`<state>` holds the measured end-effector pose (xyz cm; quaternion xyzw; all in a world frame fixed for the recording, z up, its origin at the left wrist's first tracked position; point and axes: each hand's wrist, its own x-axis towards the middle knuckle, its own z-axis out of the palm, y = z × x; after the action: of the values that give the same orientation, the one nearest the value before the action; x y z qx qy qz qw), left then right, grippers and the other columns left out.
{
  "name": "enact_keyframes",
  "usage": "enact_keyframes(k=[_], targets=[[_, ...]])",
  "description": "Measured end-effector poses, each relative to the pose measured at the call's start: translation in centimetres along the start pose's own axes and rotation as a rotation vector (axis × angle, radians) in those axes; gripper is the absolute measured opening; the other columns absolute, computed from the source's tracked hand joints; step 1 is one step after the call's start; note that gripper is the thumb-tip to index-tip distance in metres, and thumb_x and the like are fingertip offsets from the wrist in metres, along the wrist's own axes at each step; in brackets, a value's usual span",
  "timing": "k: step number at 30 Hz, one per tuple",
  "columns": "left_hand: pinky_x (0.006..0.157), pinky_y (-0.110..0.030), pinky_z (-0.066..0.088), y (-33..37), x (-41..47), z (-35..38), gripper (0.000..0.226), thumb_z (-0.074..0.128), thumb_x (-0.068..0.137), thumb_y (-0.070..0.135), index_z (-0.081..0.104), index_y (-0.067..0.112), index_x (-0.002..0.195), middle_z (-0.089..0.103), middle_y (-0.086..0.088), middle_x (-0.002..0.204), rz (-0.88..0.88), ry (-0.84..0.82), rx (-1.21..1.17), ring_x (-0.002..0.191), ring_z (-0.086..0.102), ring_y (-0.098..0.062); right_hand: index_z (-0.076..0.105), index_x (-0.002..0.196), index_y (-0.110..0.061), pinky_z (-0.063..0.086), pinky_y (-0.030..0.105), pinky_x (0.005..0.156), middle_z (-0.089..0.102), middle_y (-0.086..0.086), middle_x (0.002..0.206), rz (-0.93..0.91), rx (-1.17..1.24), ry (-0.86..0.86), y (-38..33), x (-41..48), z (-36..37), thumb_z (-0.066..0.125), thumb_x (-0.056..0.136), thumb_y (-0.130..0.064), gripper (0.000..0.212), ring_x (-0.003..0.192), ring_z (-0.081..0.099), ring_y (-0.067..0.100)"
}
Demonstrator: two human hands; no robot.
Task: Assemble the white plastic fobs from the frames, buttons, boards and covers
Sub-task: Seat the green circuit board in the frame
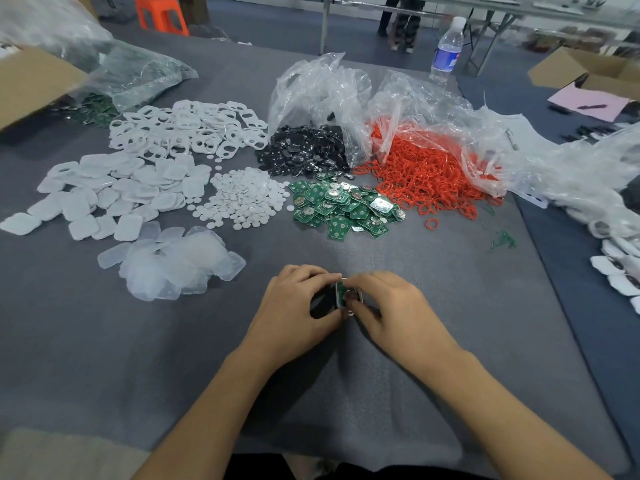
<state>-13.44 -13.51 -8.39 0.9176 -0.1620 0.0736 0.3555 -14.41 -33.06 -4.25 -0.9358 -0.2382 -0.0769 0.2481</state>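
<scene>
White plastic fob (350, 299), only half built, is sitting low in the middle of the grey felt surface (381, 393), between two hands.

In the head view, the left hand (294, 299) is curling its fingers round the fob's left side. The right hand (391, 306) is pinching its right side, with fingertips pressing by a small green board (341, 291) that is showing inside the fob. I think the person is pushing the board into the frame right now. Next, I think a cover is needed, so one hand will have to let go and reach left while the other is holding the fob steady.

Counting now: one fob is being made, and two hands are working on it. The piles are too big to count piece by piece:
- one pile of white plastic frames with holes (187, 129)
- one pile of white square covers (110, 192)
- one pile of tiny white round buttons (242, 199)
- one pile of green circuit boards (343, 206)
- one heap of clear soft pads (173, 268)
- one pile of black oval pieces (304, 150)
- one heap of red rubber rings (426, 174)

The last two are spilling out of clear plastic bags (318, 88). One loose red ring (432, 223) is lying alone. One clear water bottle (446, 51) is standing at the far edge.
</scene>
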Motion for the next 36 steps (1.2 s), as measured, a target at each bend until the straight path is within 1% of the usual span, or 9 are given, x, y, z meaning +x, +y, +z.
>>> enact_keyframes(k=[5, 8, 11, 16, 22, 25, 28, 33, 36], targets=[[0.101, -0.042, 0.045, -0.05, -0.08, -0.05, 0.061, 0.058, 0.083, 0.066, 0.067, 0.032, 0.132, 0.062, 0.016, 0.122, -0.003, -0.008, 0.004, 0.118, 0.050, -0.009, 0.070, 0.109, -0.013, 0.050, 0.034, 0.087, 0.067, 0.002, 0.103, -0.005, 0.011, 0.017, 0.18, -0.23, 0.27, 0.069, 0.091, -0.012, 0.018, 0.098, 0.063, 0.023], [0.101, -0.041, 0.044, -0.04, -0.09, -0.08, 0.060, 0.059, 0.083, 0.066, 0.066, 0.033, 0.133, 0.061, 0.016, 0.123, -0.006, -0.010, 0.009, 0.118, 0.049, -0.009, 0.073, 0.106, -0.012, 0.053, 0.035, 0.088, 0.063, 0.002, 0.110, 0.017, 0.033, 0.041, 0.35, -0.36, 0.39, 0.070, 0.091, -0.014, 0.015, 0.098, 0.064, 0.020], [0.102, -0.040, 0.044, -0.01, -0.09, -0.09, 0.061, 0.059, 0.082, 0.066, 0.066, 0.034, 0.133, 0.061, 0.017, 0.122, -0.007, -0.011, 0.009, 0.118, 0.049, -0.008, 0.074, 0.104, -0.012, 0.053, 0.034, 0.088, 0.062, 0.001, 0.110, 0.028, 0.039, 0.044, 0.40, -0.36, 0.46, 0.071, 0.090, -0.014, 0.014, 0.097, 0.064, 0.018], [0.102, -0.040, 0.044, -0.10, -0.07, -0.02, 0.060, 0.059, 0.082, 0.066, 0.066, 0.034, 0.133, 0.061, 0.018, 0.122, -0.003, -0.003, 0.005, 0.118, 0.049, -0.007, 0.074, 0.102, -0.013, 0.051, 0.031, 0.087, 0.063, -0.001, 0.106, 0.039, 0.030, 0.032, 0.38, -0.15, 0.55, 0.072, 0.090, -0.014, 0.013, 0.097, 0.063, 0.017], [0.102, -0.040, 0.044, -0.29, -0.07, 0.10, 0.060, 0.061, 0.082, 0.067, 0.066, 0.035, 0.133, 0.060, 0.019, 0.122, -0.001, -0.005, 0.008, 0.118, 0.048, -0.006, 0.077, 0.100, -0.015, 0.049, 0.024, 0.086, 0.066, -0.003, 0.103, 0.116, 0.066, 0.022, 0.51, 0.20, 0.59, 0.076, 0.086, -0.015, 0.015, 0.091, 0.064, 0.014], [0.101, -0.041, 0.045, -0.26, -0.04, 0.08, 0.060, 0.060, 0.082, 0.067, 0.066, 0.035, 0.133, 0.061, 0.018, 0.122, 0.000, -0.006, 0.011, 0.118, 0.049, -0.007, 0.077, 0.100, -0.016, 0.049, 0.022, 0.084, 0.064, -0.003, 0.107, 0.133, 0.086, 0.026, 0.51, 0.24, 0.64, 0.075, 0.086, -0.016, 0.014, 0.087, 0.061, 0.010], [0.101, -0.040, 0.045, -0.23, -0.05, 0.01, 0.061, 0.060, 0.083, 0.067, 0.065, 0.034, 0.133, 0.061, 0.018, 0.122, -0.001, -0.011, 0.015, 0.118, 0.049, -0.007, 0.077, 0.103, -0.015, 0.049, 0.022, 0.086, 0.061, -0.003, 0.114, 0.134, 0.099, 0.030, 0.46, -0.04, 0.72, 0.074, 0.088, -0.016, 0.015, 0.091, 0.062, 0.010], [0.100, -0.042, 0.046, -0.04, -0.07, -0.05, 0.059, 0.061, 0.082, 0.066, 0.067, 0.033, 0.132, 0.062, 0.017, 0.121, -0.006, -0.002, 0.001, 0.117, 0.050, -0.008, 0.076, 0.105, -0.015, 0.043, 0.010, 0.086, 0.061, -0.004, 0.111, 0.118, 0.095, 0.047, 0.53, -0.45, 0.89, 0.073, 0.089, -0.015, 0.016, 0.089, 0.056, 0.001], [0.099, -0.043, 0.046, 0.10, -0.06, -0.11, 0.060, 0.060, 0.082, 0.066, 0.068, 0.032, 0.131, 0.062, 0.016, 0.121, -0.008, 0.000, 0.003, 0.117, 0.051, -0.009, 0.075, 0.108, -0.015, 0.048, 0.018, 0.090, 0.062, -0.005, 0.112, 0.110, 0.094, 0.042, 0.58, -0.57, 0.92, 0.072, 0.090, -0.017, 0.018, 0.097, 0.061, 0.007]])
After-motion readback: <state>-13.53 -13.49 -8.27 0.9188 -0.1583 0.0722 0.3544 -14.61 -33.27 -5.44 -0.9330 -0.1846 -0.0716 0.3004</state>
